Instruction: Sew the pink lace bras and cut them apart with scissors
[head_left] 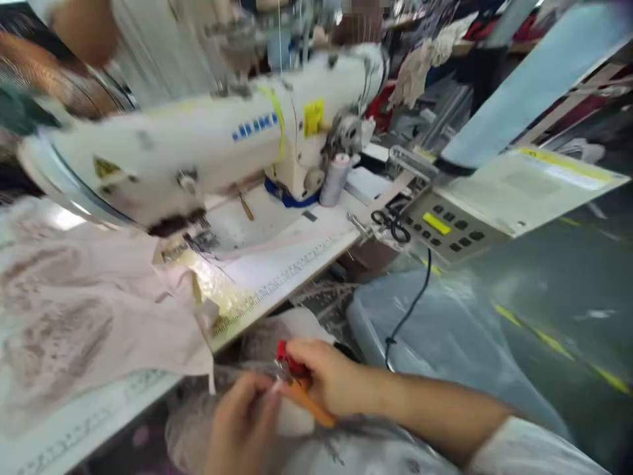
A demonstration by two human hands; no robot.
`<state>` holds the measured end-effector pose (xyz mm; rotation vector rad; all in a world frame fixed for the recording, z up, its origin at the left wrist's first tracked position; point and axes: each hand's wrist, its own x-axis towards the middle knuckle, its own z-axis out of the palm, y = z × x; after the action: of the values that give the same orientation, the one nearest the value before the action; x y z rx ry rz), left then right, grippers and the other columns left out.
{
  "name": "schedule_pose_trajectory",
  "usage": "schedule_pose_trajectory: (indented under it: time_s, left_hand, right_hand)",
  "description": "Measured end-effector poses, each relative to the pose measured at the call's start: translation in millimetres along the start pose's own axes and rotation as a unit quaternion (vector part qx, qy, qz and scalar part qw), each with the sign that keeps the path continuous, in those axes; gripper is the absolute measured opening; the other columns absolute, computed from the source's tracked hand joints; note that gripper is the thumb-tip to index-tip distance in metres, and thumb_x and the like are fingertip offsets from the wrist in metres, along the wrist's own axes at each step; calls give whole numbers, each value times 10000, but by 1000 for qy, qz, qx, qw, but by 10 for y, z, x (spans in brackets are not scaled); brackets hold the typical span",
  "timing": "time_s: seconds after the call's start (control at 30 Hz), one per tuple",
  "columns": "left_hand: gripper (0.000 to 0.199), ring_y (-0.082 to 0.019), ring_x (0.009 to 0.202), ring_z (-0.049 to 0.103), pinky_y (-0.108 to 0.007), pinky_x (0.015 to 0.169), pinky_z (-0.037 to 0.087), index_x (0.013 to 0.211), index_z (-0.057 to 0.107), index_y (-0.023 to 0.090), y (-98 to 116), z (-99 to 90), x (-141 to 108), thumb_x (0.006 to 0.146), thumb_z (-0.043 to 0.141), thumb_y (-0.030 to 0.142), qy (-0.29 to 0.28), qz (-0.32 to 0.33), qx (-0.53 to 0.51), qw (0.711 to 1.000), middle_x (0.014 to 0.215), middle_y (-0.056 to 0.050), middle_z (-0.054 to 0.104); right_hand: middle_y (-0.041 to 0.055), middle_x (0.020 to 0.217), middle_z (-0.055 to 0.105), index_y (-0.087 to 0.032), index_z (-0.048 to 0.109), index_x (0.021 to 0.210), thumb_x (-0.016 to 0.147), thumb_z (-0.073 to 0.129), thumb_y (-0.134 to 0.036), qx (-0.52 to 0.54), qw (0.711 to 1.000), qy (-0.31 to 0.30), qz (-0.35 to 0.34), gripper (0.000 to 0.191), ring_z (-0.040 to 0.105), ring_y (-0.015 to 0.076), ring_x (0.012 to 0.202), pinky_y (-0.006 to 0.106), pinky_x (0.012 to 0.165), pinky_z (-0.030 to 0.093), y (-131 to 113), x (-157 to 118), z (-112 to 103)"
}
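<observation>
My right hand (331, 376) is closed around a small tool with a red part (291, 359) and an orange handle (311, 404), just off the table's front edge. My left hand (244, 419) is beside it, fingers pinched on a bit of pale fabric (283, 388) at the tool's metal tip. More pale, sheer fabric hangs below the hands. On the table to the left lies a light pink garment (113, 316) with lace patches, reaching up to the sewing machine (198, 152). Motion blurs the hands.
A thread cone (335, 181) and a small wooden-handled tool (246, 206) are on the table (277, 264). Black-handled scissors (393, 224) hang near a control panel (445, 227). A translucent plastic bag (445, 330) stands right of the table. Another person's arm (84, 30) shows at upper left.
</observation>
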<state>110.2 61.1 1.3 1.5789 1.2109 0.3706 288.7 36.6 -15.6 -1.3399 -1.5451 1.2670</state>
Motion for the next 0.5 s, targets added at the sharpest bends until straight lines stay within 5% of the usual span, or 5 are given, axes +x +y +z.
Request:
schedule_pose_trajectory:
  time_s: [0.07, 0.27, 0.5]
  left_hand:
    - [334, -123, 583, 510, -209, 519, 426, 690, 594, 172, -56, 54, 38, 733, 655, 497, -14, -22, -94, 995, 640, -3, 572]
    - [275, -93, 560, 496, -171, 506, 392, 698, 591, 143, -51, 111, 137, 684, 720, 386, -40, -132, -267, 954, 637, -4, 593]
    - [289, -93, 561, 494, -178, 520, 396, 708, 579, 141, -32, 96, 224, 700, 705, 400, -42, -123, -264, 956, 633, 3, 584]
  right_hand:
    - [-37, 632, 394, -198, 371, 634, 709, 545, -641, 5, 998, -56, 25, 482, 329, 91, 563, 215, 499, 292, 35, 29, -145]
    - [-29, 679, 454, -190, 477, 788, 752, 398, -744, -16, 954, -299, 26, 560, 423, 102, 596, 213, 557, 343, 344, 38, -579]
    - [-17, 654, 443, -184, 508, 724, 812, 397, -684, -100, 940, -326, -19, 520, 403, 111, 580, 223, 556, 322, 329, -32, -718]
